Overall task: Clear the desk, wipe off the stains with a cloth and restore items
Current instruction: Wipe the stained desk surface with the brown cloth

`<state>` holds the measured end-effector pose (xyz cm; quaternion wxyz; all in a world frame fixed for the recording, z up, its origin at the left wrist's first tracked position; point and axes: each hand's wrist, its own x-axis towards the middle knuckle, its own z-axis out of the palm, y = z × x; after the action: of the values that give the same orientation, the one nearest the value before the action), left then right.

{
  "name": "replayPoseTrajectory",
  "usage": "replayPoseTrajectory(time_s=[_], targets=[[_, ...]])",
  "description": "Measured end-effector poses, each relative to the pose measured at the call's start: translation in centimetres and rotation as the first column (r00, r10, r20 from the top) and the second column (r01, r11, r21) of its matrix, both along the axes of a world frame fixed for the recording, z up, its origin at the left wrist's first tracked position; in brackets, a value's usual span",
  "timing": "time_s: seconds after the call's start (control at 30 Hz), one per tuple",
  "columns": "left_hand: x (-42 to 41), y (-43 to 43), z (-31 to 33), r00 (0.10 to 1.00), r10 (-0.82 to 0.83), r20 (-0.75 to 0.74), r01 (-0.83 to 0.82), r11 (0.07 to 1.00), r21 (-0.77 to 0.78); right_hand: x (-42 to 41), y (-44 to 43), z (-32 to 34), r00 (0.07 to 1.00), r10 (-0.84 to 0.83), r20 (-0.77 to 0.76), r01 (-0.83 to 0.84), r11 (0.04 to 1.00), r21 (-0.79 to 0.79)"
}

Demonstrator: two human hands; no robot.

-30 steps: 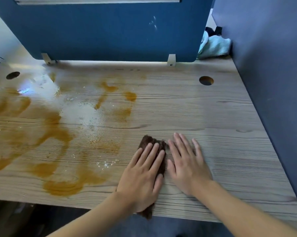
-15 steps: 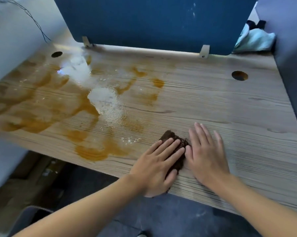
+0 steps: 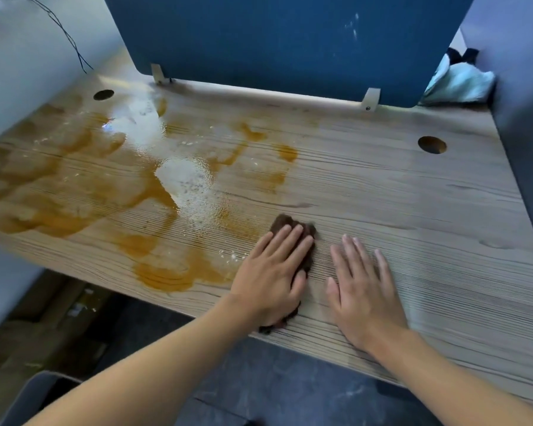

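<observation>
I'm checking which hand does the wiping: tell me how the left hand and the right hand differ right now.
The left hand presses flat on the brown cloth; the right hand lies on bare desk, apart from the cloth. The left hand sits beside the orange stains; the right hand is on the unstained side. Both are palm down with straight fingers.

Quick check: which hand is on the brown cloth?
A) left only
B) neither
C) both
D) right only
A: the left hand presses flat on the cloth, while the right hand lies flat on the bare desk beside the cloth, clear of it.
</observation>
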<state>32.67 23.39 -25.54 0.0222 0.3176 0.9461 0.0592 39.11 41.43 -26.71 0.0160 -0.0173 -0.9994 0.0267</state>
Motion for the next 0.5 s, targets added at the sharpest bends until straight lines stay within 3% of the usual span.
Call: replayPoseTrajectory(time_s=[0.07, 0.27, 0.43, 0.5], targets=[[-0.1, 0.8, 0.0, 0.997, 0.080, -0.020, -0.080, 0.997, -0.017, 0.0, 0.1, 0.0, 1.000, -0.007, -0.002, 0.007, 1.000, 0.005], [3.0, -1.1, 0.1, 0.992, -0.118, 0.047, 0.118, 0.993, 0.002, 0.0, -0.1, 0.3, 1.000, -0.004, 0.011, 0.004, 1.000, 0.011], [-2.5, 1.1, 0.4, 0.993, 0.121, -0.001, -0.121, 0.992, -0.040, 0.1, 0.0, 0.6, 1.000, 0.003, 0.008, -0.003, 1.000, -0.007], [-0.8, 0.6, 0.3, 0.999, 0.043, -0.003, -0.043, 0.998, -0.046, -0.6, 0.1, 1.1, 1.000, -0.005, -0.019, 0.004, 0.999, -0.033]])
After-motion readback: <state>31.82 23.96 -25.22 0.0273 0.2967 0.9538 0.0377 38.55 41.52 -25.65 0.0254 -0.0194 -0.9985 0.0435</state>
